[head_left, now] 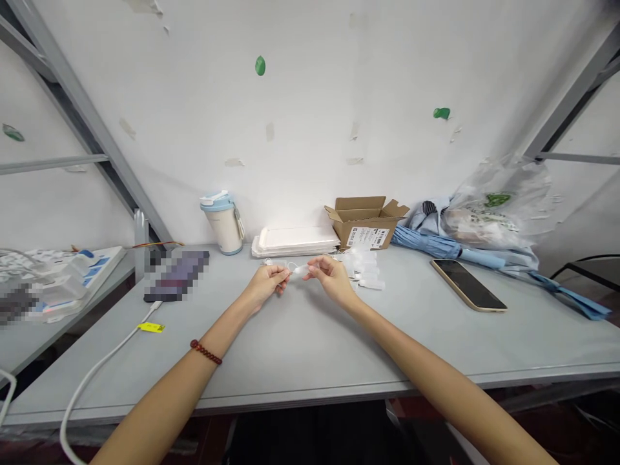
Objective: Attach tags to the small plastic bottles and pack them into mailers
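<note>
Above the middle of the table, my left hand [265,284] pinches one end of a small translucent white piece [301,270] with a thin white loop of cord. My right hand [332,279] is closed at its other end, thumb and forefinger together on it. The exact kind of the piece is too small to tell. Just behind and right of my right hand lies a loose pile of similar white pieces [364,266] with thin cords.
White flat cases [298,239] are stacked behind my hands, between a cream tumbler [223,226] and an open cardboard box [365,226]. Phones [469,284] lie on both sides, the left one on a white cable [104,358]. A folded blue umbrella [436,244] and plastic bag [498,206] sit right.
</note>
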A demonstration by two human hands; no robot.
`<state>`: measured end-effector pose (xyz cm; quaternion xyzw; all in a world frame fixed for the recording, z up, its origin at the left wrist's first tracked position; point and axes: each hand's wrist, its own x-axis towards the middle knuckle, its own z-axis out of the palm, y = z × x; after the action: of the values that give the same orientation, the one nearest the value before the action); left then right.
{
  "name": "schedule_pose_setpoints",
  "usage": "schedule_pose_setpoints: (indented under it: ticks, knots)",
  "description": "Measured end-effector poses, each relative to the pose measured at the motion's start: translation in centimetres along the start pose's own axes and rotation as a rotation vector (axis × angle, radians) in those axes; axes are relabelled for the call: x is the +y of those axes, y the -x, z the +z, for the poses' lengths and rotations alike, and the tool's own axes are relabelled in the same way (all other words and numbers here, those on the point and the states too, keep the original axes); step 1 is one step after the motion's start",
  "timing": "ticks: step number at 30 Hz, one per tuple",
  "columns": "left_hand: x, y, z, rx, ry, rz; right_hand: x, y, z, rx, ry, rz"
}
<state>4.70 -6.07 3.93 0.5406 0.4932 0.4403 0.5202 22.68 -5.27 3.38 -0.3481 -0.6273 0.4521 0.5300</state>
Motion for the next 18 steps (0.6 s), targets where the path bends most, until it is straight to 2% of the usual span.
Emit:
schedule_pose_setpoints:
  ticks: [6,18]
  knots:
    - [-0.34,-0.02,0.06,0.007,-0.037,-0.032,-0.19,0.62,0.41,0.023,0.134,0.058]
    - [-0.37,-0.08,0.06,0.005,0.021,-0.065,-0.72,0.82,0.63,0.020,0.180,0.117]
